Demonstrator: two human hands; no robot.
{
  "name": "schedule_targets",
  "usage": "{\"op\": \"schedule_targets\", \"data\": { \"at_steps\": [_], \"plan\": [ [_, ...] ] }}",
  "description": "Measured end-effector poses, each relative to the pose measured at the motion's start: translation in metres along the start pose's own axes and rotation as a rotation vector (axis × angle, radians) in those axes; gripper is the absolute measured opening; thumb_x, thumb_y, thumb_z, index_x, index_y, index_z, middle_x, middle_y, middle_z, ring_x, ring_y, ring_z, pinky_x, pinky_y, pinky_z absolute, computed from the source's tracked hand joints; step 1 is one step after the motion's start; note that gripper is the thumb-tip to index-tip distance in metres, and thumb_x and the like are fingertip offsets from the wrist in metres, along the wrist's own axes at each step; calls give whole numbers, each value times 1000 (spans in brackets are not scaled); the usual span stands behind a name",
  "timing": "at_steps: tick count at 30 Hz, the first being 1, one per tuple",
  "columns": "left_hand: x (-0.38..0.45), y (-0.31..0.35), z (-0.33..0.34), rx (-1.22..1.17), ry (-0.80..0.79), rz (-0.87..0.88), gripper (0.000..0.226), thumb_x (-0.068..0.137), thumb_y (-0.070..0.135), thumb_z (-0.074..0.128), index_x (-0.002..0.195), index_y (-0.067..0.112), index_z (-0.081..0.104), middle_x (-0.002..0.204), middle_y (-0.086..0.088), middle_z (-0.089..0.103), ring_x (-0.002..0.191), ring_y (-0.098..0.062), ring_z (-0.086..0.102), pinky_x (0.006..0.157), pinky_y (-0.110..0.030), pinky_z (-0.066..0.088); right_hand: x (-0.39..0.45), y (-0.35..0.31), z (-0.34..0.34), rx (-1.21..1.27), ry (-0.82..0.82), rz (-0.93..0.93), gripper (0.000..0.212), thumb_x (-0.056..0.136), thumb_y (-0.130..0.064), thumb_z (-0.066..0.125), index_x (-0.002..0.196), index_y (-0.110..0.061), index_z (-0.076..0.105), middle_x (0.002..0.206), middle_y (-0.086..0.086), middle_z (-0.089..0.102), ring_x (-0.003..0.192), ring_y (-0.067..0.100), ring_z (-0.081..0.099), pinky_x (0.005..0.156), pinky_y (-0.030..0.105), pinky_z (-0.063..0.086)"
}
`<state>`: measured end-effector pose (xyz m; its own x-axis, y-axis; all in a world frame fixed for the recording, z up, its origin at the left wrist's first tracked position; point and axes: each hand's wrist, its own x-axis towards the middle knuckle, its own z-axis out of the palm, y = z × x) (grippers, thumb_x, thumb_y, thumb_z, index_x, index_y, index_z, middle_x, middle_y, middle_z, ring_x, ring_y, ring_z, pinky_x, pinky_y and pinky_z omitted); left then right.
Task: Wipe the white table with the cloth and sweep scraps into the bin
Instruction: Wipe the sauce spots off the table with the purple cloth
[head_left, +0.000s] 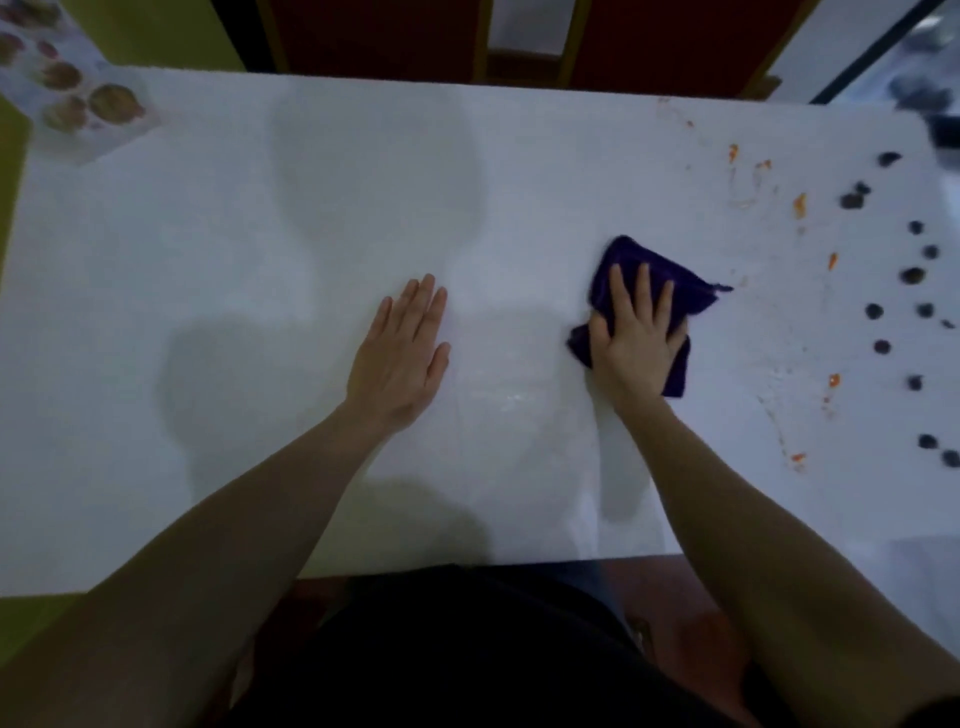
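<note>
A white table (260, 260) fills the view. My right hand (638, 332) lies flat on a dark purple cloth (654, 275), pressing it onto the table right of centre. My left hand (402, 353) rests flat on the bare tabletop near the middle, fingers together, holding nothing. Several dark round scraps (911, 275) and small orange bits (800, 205) lie scattered along the right side of the table, with faint smears around them. No bin is in view.
A printed sheet with food pictures (72, 88) lies at the far left corner. A dark red chair back (524, 36) stands beyond the far edge. The near table edge (467, 564) is at my waist.
</note>
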<state>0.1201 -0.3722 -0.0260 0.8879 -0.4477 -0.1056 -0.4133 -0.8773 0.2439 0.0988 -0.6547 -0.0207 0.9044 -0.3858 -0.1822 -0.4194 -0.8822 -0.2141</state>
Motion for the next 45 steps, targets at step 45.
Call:
{"op": "schedule_targets", "data": {
  "at_steps": [45],
  "plan": [
    [29, 195, 53, 87, -15, -105, 62, 102, 48, 24, 158, 26, 11, 167, -4, 3, 153, -24, 1, 124, -47, 6, -21, 167, -34, -7, -32, -341, 61, 93, -42, 35, 153, -32, 29, 162, -1, 20, 151, 29, 10, 118, 55, 10]
  ]
}}
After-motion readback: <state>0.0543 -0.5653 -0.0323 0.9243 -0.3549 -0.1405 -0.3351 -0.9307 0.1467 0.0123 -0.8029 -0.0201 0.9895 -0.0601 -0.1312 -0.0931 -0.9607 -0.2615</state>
